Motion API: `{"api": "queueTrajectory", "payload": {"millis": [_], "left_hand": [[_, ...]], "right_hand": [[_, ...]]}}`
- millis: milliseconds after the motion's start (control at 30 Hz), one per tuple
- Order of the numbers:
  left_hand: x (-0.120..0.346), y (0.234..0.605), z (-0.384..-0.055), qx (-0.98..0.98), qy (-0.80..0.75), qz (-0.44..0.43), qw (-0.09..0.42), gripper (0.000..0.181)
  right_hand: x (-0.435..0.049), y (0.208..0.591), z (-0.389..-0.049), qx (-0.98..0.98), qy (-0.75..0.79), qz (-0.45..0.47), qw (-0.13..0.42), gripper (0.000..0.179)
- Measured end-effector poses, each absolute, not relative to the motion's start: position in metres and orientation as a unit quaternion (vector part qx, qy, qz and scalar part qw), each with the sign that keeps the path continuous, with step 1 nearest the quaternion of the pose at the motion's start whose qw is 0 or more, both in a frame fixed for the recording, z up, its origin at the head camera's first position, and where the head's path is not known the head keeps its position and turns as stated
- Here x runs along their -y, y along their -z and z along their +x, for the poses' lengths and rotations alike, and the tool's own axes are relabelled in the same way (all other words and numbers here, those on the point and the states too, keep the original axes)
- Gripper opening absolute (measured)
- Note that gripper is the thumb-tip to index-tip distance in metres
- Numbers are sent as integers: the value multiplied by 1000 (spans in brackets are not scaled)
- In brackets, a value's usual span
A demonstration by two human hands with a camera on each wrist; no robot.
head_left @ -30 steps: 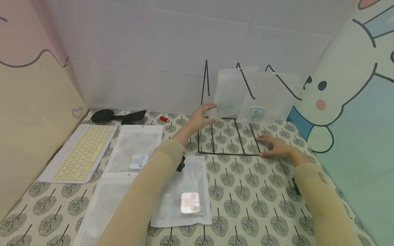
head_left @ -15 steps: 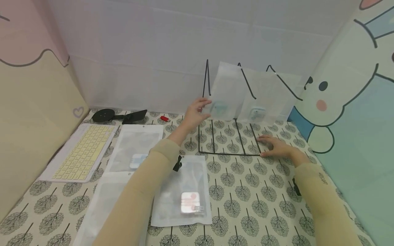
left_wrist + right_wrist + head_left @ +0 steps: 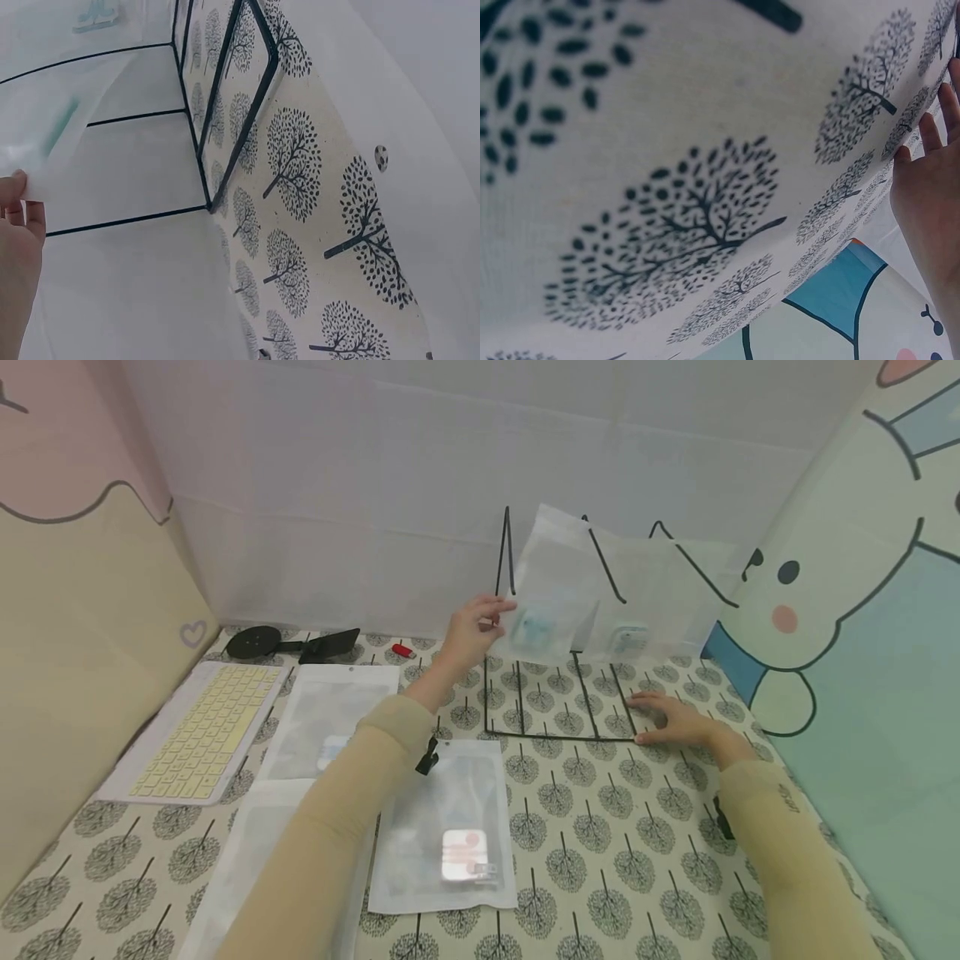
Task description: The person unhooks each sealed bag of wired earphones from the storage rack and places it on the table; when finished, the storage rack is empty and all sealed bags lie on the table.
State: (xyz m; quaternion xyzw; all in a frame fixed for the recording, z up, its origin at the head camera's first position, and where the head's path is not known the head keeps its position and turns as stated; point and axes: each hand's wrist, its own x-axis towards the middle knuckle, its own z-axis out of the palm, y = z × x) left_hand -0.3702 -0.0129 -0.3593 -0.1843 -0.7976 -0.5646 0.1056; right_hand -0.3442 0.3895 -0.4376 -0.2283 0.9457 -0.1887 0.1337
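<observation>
My left hand (image 3: 471,633) pinches the lower left edge of a frosted plastic pouch (image 3: 558,560) with a teal print. This pouch leans tilted between the upright wires of a black wire rack (image 3: 557,737) at the back. In the left wrist view, the fingertips (image 3: 16,184) hold the pouch's corner. A second frosted pouch (image 3: 663,585), with a small blue-printed item low inside, stands in the slot to the right. My right hand (image 3: 678,720) rests at the rack's front right corner, fingers loosely extended along its side wire. Only part of that hand appears in the right wrist view.
Left of the rack lie three more pouches: one at the back (image 3: 337,693), one in front (image 3: 251,852) partly under my left sleeve, one with a pink-printed square (image 3: 442,802). A yellow-keyed keyboard (image 3: 206,735), black folding stand (image 3: 255,643) and red USB stick (image 3: 402,651) lie farther left.
My left hand has moved slightly left and its fingers have closed together on the pouch edge. The pouch's lower part has come left and its top has tilted up. The right hand has stayed put.
</observation>
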Motion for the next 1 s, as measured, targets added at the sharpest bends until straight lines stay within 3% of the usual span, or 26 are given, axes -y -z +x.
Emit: {"api": "queueTrajectory", "payload": {"millis": [133, 500, 800, 1000], "left_hand": [[20, 352, -365, 811, 546, -195, 73, 40], [36, 333, -367, 840, 488, -235, 9, 57], [40, 321, -366, 842, 474, -255, 30, 42], [43, 317, -366, 844, 464, -267, 30, 45]], "right_hand": [[-390, 438, -345, -944, 193, -230, 139, 82], [-391, 439, -346, -944, 192, -231, 139, 82], [-390, 436, -344, -943, 194, -233, 135, 80], [-391, 435, -342, -945, 192, -227, 137, 81]]}}
